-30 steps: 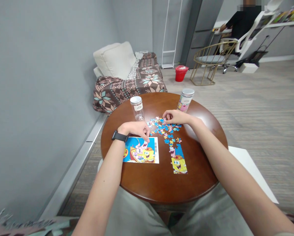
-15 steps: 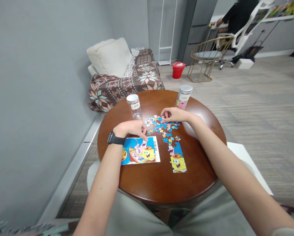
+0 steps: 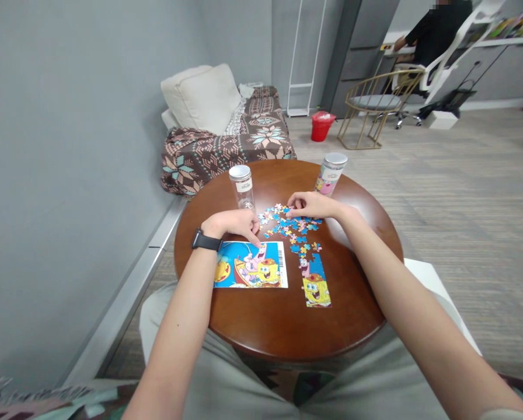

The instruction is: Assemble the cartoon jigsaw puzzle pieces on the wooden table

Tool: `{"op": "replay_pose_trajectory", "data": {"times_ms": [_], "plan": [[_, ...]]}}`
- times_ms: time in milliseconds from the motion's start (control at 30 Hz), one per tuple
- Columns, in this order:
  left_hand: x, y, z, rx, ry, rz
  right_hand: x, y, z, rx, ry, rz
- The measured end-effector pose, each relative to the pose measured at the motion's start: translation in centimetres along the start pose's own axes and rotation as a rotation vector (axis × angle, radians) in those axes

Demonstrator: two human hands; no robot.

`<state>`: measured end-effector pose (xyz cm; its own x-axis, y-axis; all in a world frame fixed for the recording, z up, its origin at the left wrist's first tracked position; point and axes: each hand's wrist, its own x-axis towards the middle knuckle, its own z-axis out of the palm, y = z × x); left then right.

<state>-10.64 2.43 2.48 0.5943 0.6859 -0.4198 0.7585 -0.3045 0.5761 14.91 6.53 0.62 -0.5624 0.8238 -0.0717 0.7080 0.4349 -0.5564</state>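
Observation:
My left hand (image 3: 239, 224) rests at the upper edge of a picture card (image 3: 261, 273) with cartoon figures. Its fingers are curled and its thumb stretches apart onto the card. Loose jigsaw pieces (image 3: 286, 224) lie in a heap between my hands. My right hand (image 3: 314, 204) is over the far right side of this heap, its thumb apart from the bent fingers and pieces showing in the gap. I see no piece lifted in it. Nearer to me lies a joined strip of puzzle (image 3: 317, 286), showing a yellow face and part of a pink figure.
A clear jar (image 3: 243, 189) with a silver lid stands behind my left hand, and a printed jar (image 3: 330, 175) behind my right. All this is on a round wooden table (image 3: 265, 326). Beyond are a covered sofa (image 3: 226, 146), a red bin (image 3: 321, 127) and a seated person (image 3: 440, 35).
The view has shifted slightly. The picture card sits a little farther right, and more of its yellow emblem shows beside my left wrist. My right hand stays over the pieces.

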Motion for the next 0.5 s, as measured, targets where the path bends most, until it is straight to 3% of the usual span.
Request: {"op": "replay_pose_trajectory", "data": {"times_ms": [500], "plan": [[-0.17, -0.52, -0.04, -0.009, 0.024, 0.021, 0.41, 0.84, 0.58, -0.057, 0.04, -0.071]]}}
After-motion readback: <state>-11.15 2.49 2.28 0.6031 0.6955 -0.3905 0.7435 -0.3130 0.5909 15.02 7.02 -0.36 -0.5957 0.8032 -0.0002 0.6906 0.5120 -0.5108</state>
